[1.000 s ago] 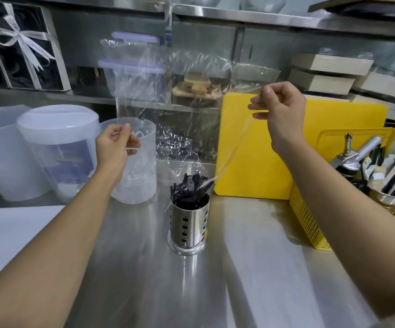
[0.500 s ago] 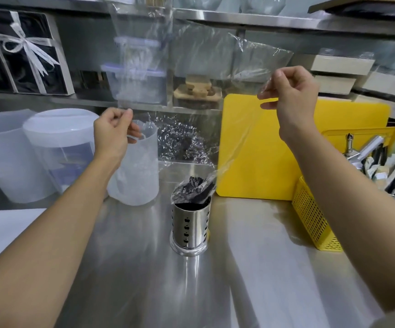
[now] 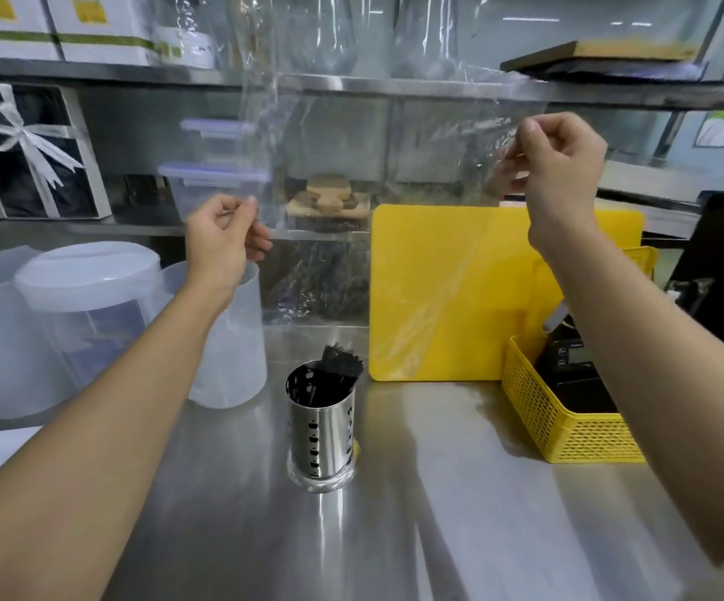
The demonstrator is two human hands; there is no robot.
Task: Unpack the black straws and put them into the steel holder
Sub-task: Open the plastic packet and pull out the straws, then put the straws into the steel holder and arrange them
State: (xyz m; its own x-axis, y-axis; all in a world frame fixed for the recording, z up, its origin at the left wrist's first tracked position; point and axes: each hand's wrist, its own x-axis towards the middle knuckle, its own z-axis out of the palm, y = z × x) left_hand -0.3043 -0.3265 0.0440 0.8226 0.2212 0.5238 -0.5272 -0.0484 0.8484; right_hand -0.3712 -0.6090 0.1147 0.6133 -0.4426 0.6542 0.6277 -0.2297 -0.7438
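Note:
The perforated steel holder (image 3: 322, 431) stands upright on the steel counter, mid-frame. Black straws (image 3: 341, 367) sit inside it, their ends leaning over the far right rim. Above and behind the holder hangs a clear plastic bag (image 3: 351, 175), stretched wide and lifted free of the straws. My left hand (image 3: 221, 240) pinches the bag's left edge at about shelf height. My right hand (image 3: 555, 167) pinches its right edge, held higher. The bag looks empty.
A yellow cutting board (image 3: 459, 292) leans against the back, right of the holder. A yellow basket (image 3: 564, 427) with dark items sits at the right. Translucent white jugs (image 3: 87, 305) stand at the left. Shelves with boxes run behind.
Both hands have lifted the clear bag upward and spread it wider. The bag's lower end has come off the straws, which now stay in the holder.

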